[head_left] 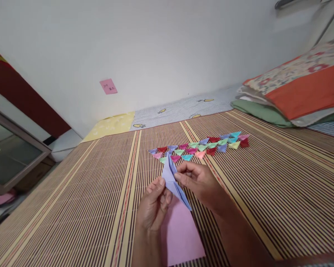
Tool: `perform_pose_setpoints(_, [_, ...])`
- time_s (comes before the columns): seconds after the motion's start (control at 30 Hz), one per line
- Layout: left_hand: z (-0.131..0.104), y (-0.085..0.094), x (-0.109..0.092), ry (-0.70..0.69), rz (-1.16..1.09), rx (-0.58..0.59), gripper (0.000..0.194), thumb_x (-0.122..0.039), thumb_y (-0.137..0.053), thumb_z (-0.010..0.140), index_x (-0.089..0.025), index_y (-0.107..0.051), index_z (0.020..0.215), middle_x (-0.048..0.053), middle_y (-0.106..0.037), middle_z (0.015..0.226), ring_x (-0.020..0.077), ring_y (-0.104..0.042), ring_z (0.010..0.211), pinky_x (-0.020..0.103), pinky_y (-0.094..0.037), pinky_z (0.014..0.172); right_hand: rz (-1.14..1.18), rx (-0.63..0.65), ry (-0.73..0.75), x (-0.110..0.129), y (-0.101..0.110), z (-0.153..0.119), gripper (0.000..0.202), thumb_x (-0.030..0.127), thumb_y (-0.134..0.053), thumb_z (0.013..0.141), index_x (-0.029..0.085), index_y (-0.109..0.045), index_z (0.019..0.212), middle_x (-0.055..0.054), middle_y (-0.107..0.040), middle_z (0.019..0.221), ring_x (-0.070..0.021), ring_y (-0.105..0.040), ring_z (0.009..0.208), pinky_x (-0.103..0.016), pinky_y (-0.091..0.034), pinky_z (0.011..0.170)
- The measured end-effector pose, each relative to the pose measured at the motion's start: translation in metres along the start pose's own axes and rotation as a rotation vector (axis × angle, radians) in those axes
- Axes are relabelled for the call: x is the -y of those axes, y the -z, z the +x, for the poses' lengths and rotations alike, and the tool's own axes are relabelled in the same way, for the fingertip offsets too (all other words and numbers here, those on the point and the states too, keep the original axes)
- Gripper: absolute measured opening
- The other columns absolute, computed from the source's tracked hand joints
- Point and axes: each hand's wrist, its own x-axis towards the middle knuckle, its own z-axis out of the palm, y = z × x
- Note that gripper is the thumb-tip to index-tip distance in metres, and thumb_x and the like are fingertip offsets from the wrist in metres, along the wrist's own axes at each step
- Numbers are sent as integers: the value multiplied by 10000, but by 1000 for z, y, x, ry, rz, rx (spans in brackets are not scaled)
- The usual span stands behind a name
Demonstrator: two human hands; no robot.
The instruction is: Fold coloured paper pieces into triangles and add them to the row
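Note:
A folded sheet of lavender paper (171,178) is held up between both hands, its layers partly spread and its ends pointed. My left hand (153,200) pinches its left edge between thumb and fingers. On the other side, my right hand (196,181) grips the upper right edge with thumb and forefinger. Below the hands lies a pink sheet of paper (182,233), partly covered by the left hand and wrist. Just beyond the fingertips, rows of small folded paper pieces (202,147) in red, green, blue, pink and yellow rest on the striped mat.
The striped mat (72,200) covers the bed up to a patterned sheet (172,111) along the wall. Folded bedding and an orange floral pillow (308,79) are stacked at the right. A pink note (108,86) is stuck to the wall. A framed glass panel (13,148) stands at left.

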Motion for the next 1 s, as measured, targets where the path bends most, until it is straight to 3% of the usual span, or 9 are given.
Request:
perform_pose_setpoints(0.17, [0,1,0,6,21,20,223,-258,-749,865,-123,-615,749,-26,-567,498,15,-390,362,96,-248,367,18,10,-12,5,1,0,154,300,-690,884,179,-649,796,40,-569,676,-95,-529,605,-218,-463,580])
perform_pose_setpoints(0.37, [1,-3,-1,7,-103,35,221,-209,-841,758,-105,-646,762,-49,-558,549,-2,-348,377,89,-276,366,72,112,-86,2,8,0,150,281,-789,799,181,-685,842,25,-637,713,-100,-575,635,-225,-473,602])
perform_pose_setpoints(0.6, [1,-5,-2,16,-143,45,200,-163,-837,755,-98,-650,727,-70,-489,488,4,-324,379,90,-316,383,44,159,-85,1,9,0,135,262,-785,791,184,-690,847,27,-624,699,-102,-561,621,-238,-464,580])
perform_pose_setpoints(0.9, [0,-3,-1,27,-146,58,206,-191,-830,769,-99,-648,740,-66,-492,474,5,-304,370,95,-285,378,42,154,-86,5,7,0,107,249,-744,814,173,-672,834,16,-648,727,-104,-596,645,-240,-481,614])
perform_pose_setpoints(1.0, [1,-4,0,27,-90,69,204,-228,-819,788,-96,-667,817,-64,-503,496,6,-294,375,104,-258,381,32,77,-36,7,4,0,147,299,-714,856,178,-670,925,-4,-666,817,-125,-630,727,-261,-511,675])
